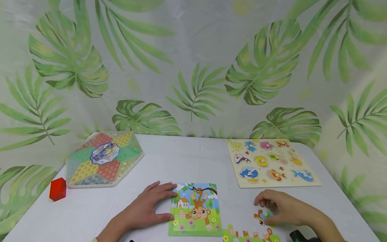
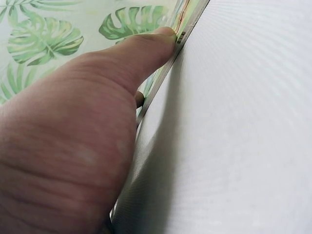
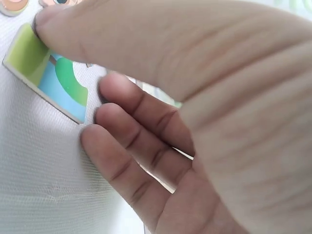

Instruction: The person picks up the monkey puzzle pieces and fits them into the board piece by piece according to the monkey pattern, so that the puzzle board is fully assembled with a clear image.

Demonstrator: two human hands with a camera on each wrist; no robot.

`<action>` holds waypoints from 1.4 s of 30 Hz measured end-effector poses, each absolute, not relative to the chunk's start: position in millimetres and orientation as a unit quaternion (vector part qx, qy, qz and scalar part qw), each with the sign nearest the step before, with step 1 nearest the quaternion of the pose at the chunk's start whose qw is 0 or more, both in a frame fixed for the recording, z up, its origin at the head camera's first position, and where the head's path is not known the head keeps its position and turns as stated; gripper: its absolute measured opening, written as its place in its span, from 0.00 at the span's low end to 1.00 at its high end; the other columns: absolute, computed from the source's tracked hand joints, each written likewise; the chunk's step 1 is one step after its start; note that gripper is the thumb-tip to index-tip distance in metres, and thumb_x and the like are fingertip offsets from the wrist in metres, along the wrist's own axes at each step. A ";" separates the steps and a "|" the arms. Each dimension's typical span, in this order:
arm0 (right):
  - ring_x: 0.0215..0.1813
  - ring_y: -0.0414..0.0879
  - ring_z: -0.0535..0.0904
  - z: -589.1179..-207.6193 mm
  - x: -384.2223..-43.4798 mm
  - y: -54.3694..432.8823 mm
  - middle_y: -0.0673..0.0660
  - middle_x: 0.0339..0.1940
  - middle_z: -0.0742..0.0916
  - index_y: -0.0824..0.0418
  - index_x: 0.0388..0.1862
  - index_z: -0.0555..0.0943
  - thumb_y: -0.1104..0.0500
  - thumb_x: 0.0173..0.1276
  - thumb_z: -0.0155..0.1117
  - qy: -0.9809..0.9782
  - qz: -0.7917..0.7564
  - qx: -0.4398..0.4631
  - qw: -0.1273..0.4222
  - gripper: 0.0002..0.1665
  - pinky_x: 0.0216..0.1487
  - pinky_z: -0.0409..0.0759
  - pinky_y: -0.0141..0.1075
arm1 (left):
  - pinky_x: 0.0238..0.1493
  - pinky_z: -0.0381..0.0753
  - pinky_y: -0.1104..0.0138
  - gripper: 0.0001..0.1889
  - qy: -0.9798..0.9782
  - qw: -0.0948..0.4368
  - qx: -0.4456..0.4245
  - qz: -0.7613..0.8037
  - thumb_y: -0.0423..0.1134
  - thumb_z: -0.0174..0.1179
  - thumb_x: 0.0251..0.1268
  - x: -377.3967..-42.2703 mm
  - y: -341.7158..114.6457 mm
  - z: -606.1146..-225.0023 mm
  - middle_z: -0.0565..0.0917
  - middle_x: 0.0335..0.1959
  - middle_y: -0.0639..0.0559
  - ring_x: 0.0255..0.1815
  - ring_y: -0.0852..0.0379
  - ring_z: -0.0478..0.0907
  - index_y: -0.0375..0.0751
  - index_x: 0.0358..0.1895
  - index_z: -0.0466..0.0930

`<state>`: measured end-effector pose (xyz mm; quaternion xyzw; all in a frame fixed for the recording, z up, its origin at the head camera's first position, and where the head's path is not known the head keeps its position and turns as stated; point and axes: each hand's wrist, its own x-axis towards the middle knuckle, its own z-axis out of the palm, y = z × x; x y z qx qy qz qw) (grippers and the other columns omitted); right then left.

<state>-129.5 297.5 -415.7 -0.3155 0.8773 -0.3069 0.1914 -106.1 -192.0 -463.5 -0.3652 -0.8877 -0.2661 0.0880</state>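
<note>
In the head view, my left hand [image 1: 148,208] lies at the left side of a monkey jigsaw board [image 1: 196,208]. Its outstretched fingers meet the upper left edge and the thumb touches the lower left edge; the left wrist view shows that thumb against the board's side. My right hand [image 1: 287,206] is over a small jigsaw piece [image 3: 66,87] with green, blue and a tree on it. The thumb rests on the piece, which lies flat on the cloth, while the other fingers bend loosely beside it. The index finger is hidden behind the thumb in the right wrist view.
A row of joined jigsaw pieces [image 1: 251,238] lies at the front edge of view. A wooden sea-animal peg board [image 1: 290,183] stands back right. Back left are a hexagonal Chinese checkers box [image 1: 104,161] and a red block [image 1: 57,189]. A dark object [image 1: 299,236] is near the right wrist.
</note>
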 end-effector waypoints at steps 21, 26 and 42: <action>0.36 0.36 0.77 -408.7 -131.0 292.3 0.45 0.34 0.82 0.52 0.45 0.82 0.55 0.61 0.79 0.868 -0.333 -0.290 0.227 0.17 0.33 0.78 0.29 | 0.75 0.58 0.51 0.29 -0.888 0.088 -0.364 -0.267 0.63 0.67 0.64 -107.3 -192.5 -460.6 0.77 0.72 0.55 0.74 0.50 0.72 0.54 0.64 0.80; 0.36 0.36 0.77 -409.0 -130.4 292.2 0.44 0.35 0.83 0.52 0.45 0.82 0.54 0.60 0.79 0.873 -0.328 -0.286 0.222 0.18 0.33 0.79 0.29 | 0.76 0.57 0.52 0.29 -0.888 0.092 -0.364 -0.266 0.63 0.67 0.64 -107.6 -192.5 -463.4 0.76 0.72 0.56 0.74 0.50 0.72 0.55 0.64 0.80; 0.35 0.33 0.77 -410.8 -127.9 291.4 0.39 0.36 0.84 0.46 0.44 0.83 0.53 0.61 0.79 0.882 -0.302 -0.297 0.205 0.15 0.31 0.79 0.29 | 0.74 0.60 0.49 0.29 -0.884 0.104 -0.371 -0.264 0.62 0.69 0.63 -106.3 -190.7 -463.3 0.78 0.71 0.54 0.72 0.49 0.74 0.53 0.63 0.81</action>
